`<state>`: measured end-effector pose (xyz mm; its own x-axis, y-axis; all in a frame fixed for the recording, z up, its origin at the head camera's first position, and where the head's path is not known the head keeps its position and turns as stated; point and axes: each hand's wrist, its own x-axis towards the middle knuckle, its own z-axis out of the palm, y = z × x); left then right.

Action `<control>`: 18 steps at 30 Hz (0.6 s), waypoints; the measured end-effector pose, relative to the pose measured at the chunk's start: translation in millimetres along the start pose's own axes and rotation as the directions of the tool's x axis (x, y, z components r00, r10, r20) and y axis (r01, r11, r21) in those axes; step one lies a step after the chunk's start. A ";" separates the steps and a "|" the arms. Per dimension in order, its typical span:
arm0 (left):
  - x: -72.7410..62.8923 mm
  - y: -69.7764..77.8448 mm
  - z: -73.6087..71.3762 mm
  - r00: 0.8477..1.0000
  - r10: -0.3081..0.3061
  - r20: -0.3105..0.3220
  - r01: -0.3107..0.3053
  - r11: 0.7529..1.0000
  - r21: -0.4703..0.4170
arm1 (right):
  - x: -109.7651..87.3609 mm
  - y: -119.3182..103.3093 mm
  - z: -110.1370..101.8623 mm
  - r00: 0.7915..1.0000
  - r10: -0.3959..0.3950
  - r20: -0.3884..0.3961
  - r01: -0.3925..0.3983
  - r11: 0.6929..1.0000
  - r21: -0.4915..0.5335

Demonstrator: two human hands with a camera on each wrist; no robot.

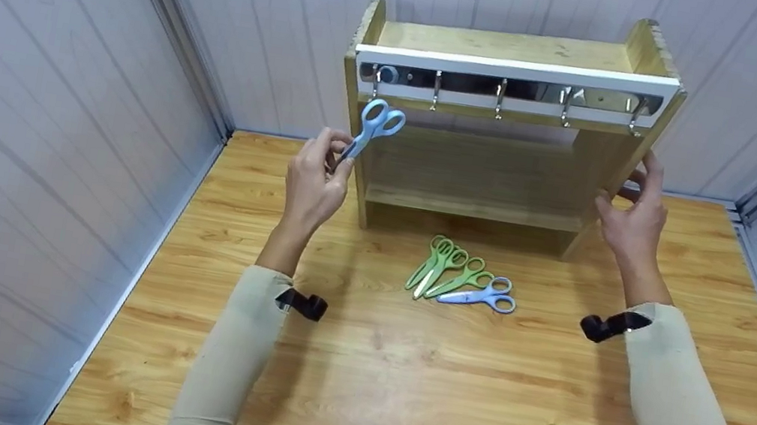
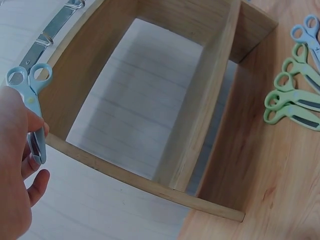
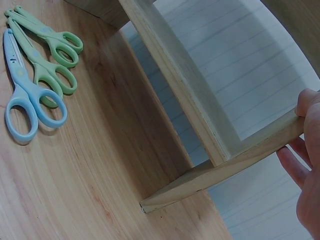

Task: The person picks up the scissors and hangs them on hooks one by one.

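Observation:
Blue scissors [image 1: 373,124] are pinched by the blades in my left hand [image 1: 317,180], handle loops pointing up, just in front of the leftmost hook of a metal hook rail [image 1: 467,84]. In the left wrist view the same blue scissors [image 2: 31,95] show thumb and fingers around the blades. The rail sits on a white strip along the top of a wooden shelf [image 1: 483,176]. My right hand [image 1: 636,219] grips the shelf's right side panel, thumb in front and fingers behind; the right wrist view shows that panel [image 3: 225,162] held too.
On the wooden floor before the shelf lie several green scissors [image 1: 447,258], overlapping, and one more pair of blue scissors [image 1: 479,295] beside them. Pale panelled walls [image 1: 56,138] stand at the left, right and behind the shelf.

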<state>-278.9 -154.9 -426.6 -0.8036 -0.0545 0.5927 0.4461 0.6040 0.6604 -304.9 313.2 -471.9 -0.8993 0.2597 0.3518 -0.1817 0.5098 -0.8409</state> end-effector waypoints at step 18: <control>2.4 -3.8 5.0 0.997 -0.073 -0.011 0.071 0.987 -0.143 | 1.6 0.6 1.4 1.000 0.017 0.011 -0.017 1.000 -0.005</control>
<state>-284.4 -153.3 -429.9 -0.8299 -0.1072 0.5475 0.4395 0.4788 0.7600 -307.0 312.7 -472.4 -0.9067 0.2590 0.3330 -0.1648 0.5093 -0.8446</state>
